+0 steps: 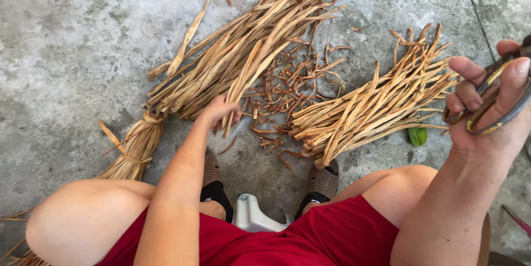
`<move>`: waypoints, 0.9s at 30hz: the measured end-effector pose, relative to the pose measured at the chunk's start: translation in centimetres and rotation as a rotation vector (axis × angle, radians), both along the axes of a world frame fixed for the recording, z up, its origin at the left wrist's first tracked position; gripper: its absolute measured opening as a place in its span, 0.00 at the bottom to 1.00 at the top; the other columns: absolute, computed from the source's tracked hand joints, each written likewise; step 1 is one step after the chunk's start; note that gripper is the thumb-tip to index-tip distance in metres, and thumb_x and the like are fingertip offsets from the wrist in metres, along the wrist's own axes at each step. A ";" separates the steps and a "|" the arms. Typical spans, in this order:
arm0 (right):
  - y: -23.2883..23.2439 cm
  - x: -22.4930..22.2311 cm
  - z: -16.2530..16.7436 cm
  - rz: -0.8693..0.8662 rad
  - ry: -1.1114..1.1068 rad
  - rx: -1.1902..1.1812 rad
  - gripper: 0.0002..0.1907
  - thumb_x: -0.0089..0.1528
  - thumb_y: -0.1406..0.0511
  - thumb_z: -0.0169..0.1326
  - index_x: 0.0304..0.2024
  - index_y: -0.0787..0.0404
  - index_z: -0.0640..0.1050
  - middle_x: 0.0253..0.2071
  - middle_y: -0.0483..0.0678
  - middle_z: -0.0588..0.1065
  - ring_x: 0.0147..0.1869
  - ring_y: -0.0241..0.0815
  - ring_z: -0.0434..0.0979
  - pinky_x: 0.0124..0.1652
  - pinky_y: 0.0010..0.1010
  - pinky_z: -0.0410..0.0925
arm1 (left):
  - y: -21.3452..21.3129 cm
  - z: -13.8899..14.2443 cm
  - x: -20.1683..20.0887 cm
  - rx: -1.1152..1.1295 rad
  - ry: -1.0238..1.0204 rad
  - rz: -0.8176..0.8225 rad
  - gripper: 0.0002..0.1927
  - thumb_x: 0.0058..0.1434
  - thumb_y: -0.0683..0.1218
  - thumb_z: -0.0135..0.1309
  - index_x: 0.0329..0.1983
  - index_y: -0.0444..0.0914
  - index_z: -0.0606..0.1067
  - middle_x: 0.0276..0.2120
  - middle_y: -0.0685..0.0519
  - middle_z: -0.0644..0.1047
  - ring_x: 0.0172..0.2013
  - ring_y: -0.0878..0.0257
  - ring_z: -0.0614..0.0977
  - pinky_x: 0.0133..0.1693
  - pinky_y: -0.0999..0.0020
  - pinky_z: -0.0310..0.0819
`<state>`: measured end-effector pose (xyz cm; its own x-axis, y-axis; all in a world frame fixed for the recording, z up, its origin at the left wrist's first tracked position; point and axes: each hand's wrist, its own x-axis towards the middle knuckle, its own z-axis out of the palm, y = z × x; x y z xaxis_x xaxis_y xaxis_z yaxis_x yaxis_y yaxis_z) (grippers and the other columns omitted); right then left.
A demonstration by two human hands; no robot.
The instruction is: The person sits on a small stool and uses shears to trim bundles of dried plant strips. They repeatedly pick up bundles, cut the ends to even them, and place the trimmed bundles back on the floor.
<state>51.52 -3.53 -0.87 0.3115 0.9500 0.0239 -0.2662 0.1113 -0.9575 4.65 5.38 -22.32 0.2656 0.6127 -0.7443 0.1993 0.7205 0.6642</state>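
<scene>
My left hand (218, 112) reaches down and pinches a dried tan strip (243, 81) at the near end of a large bundle of dried plant strips (249, 45) lying on the concrete floor. My right hand (489, 105) is raised at the right and grips a pair of dark metal scissors (492, 103), palm toward me. A second, shorter pile of cut strips (376, 108) lies between the two hands. Small brown trimmings (287, 89) are scattered between the piles.
A tied sheaf of the same strips (133, 147) lies at the left by my knee. A green leaf (417, 135) sits beside the shorter pile. My feet in brown perforated shoes (323, 180) flank a pale plastic stool edge (251, 216). Red shorts cover my lap.
</scene>
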 end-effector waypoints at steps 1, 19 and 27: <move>0.3 0.0 -0.1 -0.007 0.008 0.012 0.24 0.76 0.50 0.57 0.63 0.56 0.66 0.49 0.61 0.77 0.27 0.30 0.60 0.32 0.22 0.58 | 1.0 1.3 0.2 0.034 -0.097 0.030 0.15 0.59 0.43 0.59 0.46 0.31 0.74 0.29 0.46 0.81 0.28 0.58 0.84 0.32 0.62 0.84; -0.4 -19.8 -0.1 0.156 -0.091 0.325 0.26 0.74 0.58 0.56 0.69 0.55 0.61 0.56 0.65 0.78 0.25 0.26 0.66 0.28 0.19 0.65 | -3.4 19.0 5.1 0.234 -0.910 0.600 0.13 0.64 0.49 0.61 0.42 0.33 0.77 0.37 0.46 0.82 0.40 0.56 0.86 0.47 0.58 0.85; -1.1 -24.0 -0.1 0.277 -0.080 0.387 0.35 0.66 0.53 0.63 0.66 0.55 0.59 0.62 0.64 0.74 0.52 0.32 0.77 0.51 0.22 0.71 | -6.5 18.0 9.8 0.106 -1.021 0.565 0.15 0.65 0.53 0.59 0.48 0.39 0.77 0.40 0.51 0.82 0.41 0.60 0.84 0.46 0.62 0.81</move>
<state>27.53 -4.66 -0.98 0.0308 0.9134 0.4058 -0.2633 0.3991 -0.8783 14.48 -1.09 -4.33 0.3804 0.8812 -0.2806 -0.7923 0.4671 0.3927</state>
